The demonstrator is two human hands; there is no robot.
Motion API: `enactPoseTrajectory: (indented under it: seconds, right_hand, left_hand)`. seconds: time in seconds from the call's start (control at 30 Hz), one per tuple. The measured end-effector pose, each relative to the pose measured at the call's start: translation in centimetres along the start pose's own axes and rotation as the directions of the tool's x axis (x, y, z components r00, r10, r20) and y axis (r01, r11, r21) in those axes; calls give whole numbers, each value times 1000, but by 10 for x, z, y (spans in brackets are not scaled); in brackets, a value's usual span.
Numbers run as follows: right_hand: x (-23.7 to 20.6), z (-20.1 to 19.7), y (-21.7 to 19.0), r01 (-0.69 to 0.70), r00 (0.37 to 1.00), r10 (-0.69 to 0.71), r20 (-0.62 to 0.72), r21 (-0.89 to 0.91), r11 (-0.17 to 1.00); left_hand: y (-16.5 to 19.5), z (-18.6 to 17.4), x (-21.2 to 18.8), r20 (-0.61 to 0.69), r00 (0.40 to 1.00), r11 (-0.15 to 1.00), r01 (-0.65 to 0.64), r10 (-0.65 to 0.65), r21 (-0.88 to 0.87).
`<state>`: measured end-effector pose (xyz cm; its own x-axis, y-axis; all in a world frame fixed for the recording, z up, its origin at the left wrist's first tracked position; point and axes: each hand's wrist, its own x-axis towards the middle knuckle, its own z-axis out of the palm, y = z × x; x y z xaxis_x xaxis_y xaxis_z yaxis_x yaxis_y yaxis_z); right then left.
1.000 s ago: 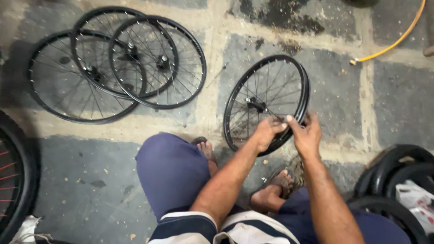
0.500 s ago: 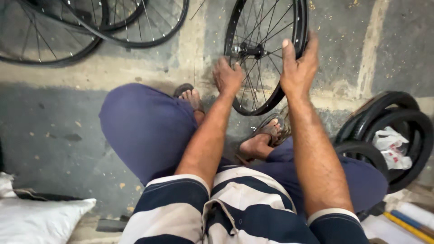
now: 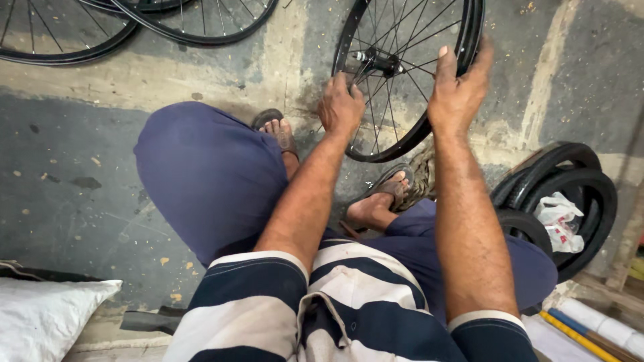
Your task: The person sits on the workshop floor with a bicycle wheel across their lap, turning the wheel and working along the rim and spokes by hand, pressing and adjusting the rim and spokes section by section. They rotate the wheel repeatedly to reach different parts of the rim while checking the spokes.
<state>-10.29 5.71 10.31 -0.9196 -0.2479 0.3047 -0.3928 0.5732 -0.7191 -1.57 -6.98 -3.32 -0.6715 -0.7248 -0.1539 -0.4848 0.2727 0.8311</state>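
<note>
Head view: person sits low on the stained concrete floor [image 3: 80,201], knees apart, working a black spoked bicycle wheel with bare metal rim and silver hub [image 3: 409,134] that stands upright on the floor just ahead of the sandalled feet. Everything below is placed relative to that wheel.

Left hand [image 3: 340,107] is at the wheel's left side, just below the hub axle [image 3: 372,62]. Fingers are curled in among the spokes; whether they pinch a spoke or a small tool is hidden, cannot tell. Right hand [image 3: 457,90] sits on the wheel's right rim, palm against it, fingers loosely wrapped over the edge, thumb up. That reads as a steadying hold, not a hard clamp.

Judgement on doing this well: the right hand should keep the rim from rolling or tipping while the left works near the hub. The left fingers should stay clear of spoke crossings, and the rim should turn in small steps so each spoke gets equal attention.

Behind and left of the wheel: two more black spoked wheels [image 3: 60,33] lying flat, well apart from it. Right of it: stacked black rubber tyres [image 3: 590,194] with a white plastic bag [image 3: 560,221] inside. Near-left: a white sack [image 3: 47,315].
</note>
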Motion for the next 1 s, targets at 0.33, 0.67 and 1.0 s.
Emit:
enactPoseTrajectory:
  seconds: [0.33, 0.67, 1.0]
  right_hand:
    - [-3, -3, 1, 24, 1000, -24, 3, -50, 998]
    - [7, -7, 6, -46, 998, 45, 42, 26, 999]
    - [9, -27, 19, -206, 973, 191, 129, 117, 972]
  left_hand:
    - [9, -6, 8, 189, 948, 965, 262, -256, -2]
    - [-7, 18, -18, 673, 736, 771, 470, -74, -429]
    - [4, 5, -45, 809, 585, 681, 613, -51, -401]
